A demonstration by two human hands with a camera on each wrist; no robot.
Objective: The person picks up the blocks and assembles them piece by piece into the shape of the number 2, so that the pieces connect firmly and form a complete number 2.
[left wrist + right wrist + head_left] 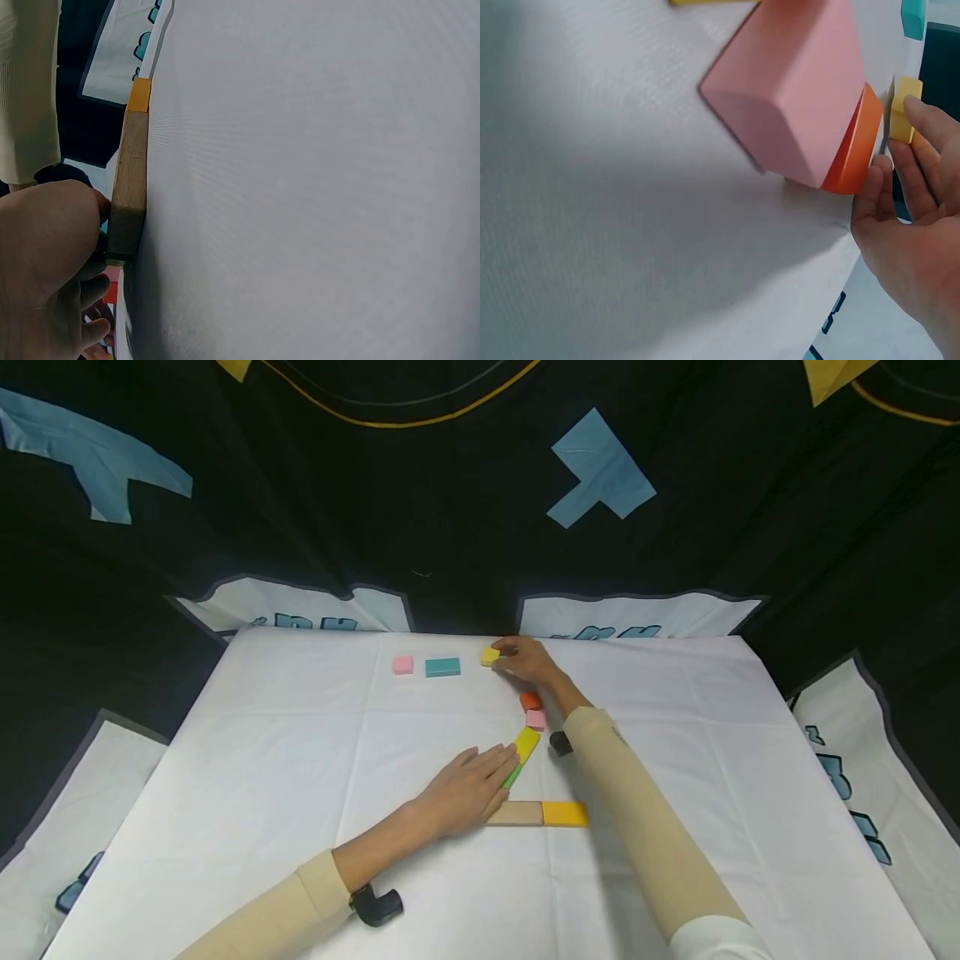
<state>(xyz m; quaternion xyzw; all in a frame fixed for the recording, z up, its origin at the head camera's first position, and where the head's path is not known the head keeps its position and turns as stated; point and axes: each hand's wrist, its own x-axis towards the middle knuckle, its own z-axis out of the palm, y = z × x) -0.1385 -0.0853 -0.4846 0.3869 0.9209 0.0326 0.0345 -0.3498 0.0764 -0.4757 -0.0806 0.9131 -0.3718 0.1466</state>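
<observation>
The right hand (525, 660) pinches a small yellow rectangular block (489, 657) between thumb and fingers near the white desk (277, 777)'s far edge. The left hand (463, 789), fingers released and extended, partly hides a green block (512, 777).

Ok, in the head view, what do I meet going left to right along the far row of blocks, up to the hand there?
Pink block → teal block → yellow block → right hand.

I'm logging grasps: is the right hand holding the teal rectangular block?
No, the right hand holds a small yellow block, while the teal rectangular block lies apart on the white tabletop.
</observation>
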